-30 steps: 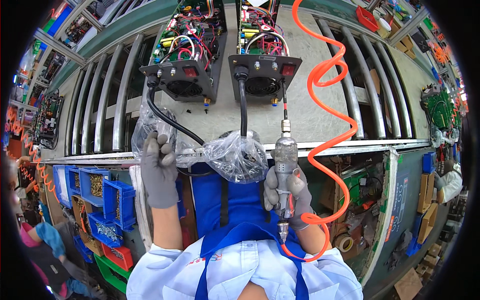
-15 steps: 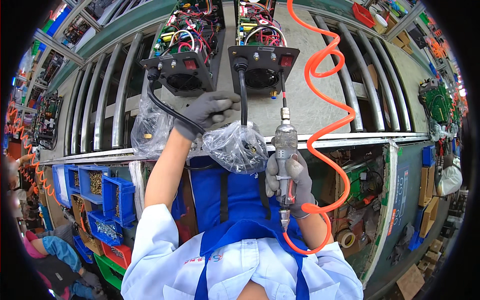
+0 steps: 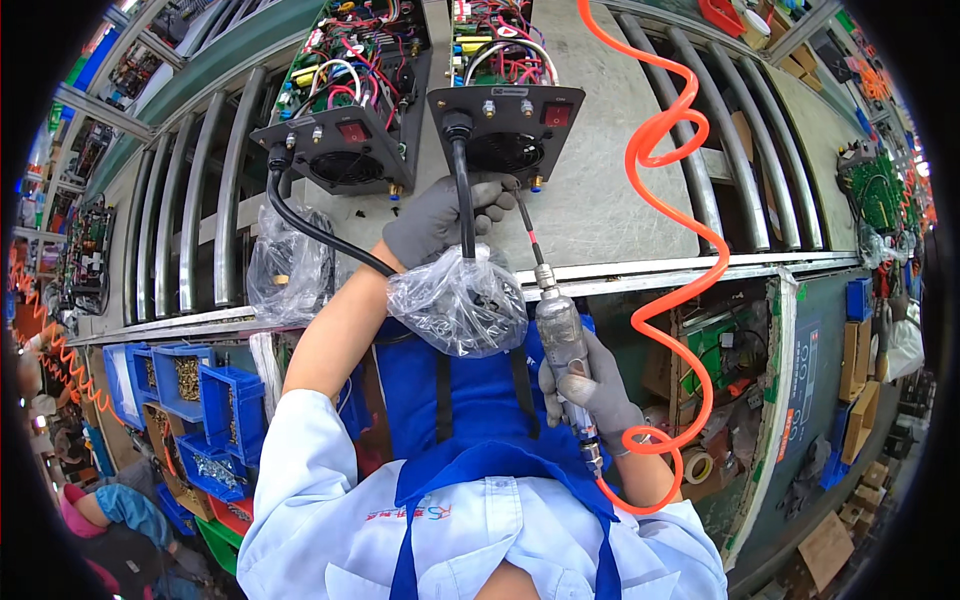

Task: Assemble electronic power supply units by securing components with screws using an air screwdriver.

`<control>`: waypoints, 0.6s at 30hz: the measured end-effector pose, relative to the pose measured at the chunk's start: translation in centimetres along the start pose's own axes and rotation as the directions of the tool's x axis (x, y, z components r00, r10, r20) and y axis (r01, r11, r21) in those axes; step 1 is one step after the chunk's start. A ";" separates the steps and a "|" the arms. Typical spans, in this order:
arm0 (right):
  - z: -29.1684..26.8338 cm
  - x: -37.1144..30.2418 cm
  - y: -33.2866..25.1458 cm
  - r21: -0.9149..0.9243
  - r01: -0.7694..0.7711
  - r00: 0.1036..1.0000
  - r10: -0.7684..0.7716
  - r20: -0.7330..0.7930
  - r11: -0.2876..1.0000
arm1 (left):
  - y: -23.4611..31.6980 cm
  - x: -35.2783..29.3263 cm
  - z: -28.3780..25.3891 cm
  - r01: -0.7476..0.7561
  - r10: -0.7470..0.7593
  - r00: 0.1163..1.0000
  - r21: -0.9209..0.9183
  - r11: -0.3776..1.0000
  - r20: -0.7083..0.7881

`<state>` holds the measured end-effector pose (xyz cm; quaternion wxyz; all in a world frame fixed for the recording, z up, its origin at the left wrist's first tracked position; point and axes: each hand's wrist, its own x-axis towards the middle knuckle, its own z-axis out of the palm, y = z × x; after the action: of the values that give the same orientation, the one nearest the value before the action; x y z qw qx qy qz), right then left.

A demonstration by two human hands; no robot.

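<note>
Pale blue shirt (image 3: 505, 530), yours, carries small red and blue lettering on the chest. A red rocker switch (image 3: 557, 115) has small white marks, and a grey-green board (image 3: 815, 400) at your right has pale printing; much of it is too small or distorted to read.

In front of you, a dark chassis (image 3: 505, 122) with exposed wiring stands on the metal worktop (image 3: 620, 205), beside a similar second chassis (image 3: 300, 150) on its left. The worktop runs right to steel rollers (image 3: 727, 150); its pale front edge (image 3: 620, 284) crosses beneath the tool. A coiled orange hose (image 3: 722, 255) hangs at your right, and a bagged black cable (image 3: 463, 195) drops past your left wrist.

Your right hand (image 3: 600, 390) is wrapped firmly around the powered screwdriver (image 3: 562, 335), slanting up and left. Your left hand (image 3: 430, 222) is half curled, fingertips by the bit (image 3: 527, 222) just below the chassis; whether they pinch anything, you cannot tell.
</note>
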<state>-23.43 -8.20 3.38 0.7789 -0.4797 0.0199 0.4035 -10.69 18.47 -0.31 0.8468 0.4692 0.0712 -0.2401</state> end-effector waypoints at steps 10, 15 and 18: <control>-0.7 1.0 -0.8 -0.089 -0.083 0.996 0.085 0.022 0.993 | 0.4 0.1 0.1 0.079 -0.076 0.996 0.079 0.994 -0.036; -0.9 1.2 -1.6 -0.080 -0.148 0.989 0.146 -0.034 0.986 | 0.4 0.1 0.0 0.107 -0.105 0.994 0.042 0.993 -0.041; -1.4 1.5 -1.3 -0.101 -0.138 0.990 0.139 0.000 0.985 | 0.2 0.4 -0.6 0.123 -0.122 0.992 0.031 0.992 -0.043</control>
<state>-21.14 -8.64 2.94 0.7239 -0.5144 0.0298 0.4588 -10.14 18.88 -0.62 0.8209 0.4828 0.1131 -0.2833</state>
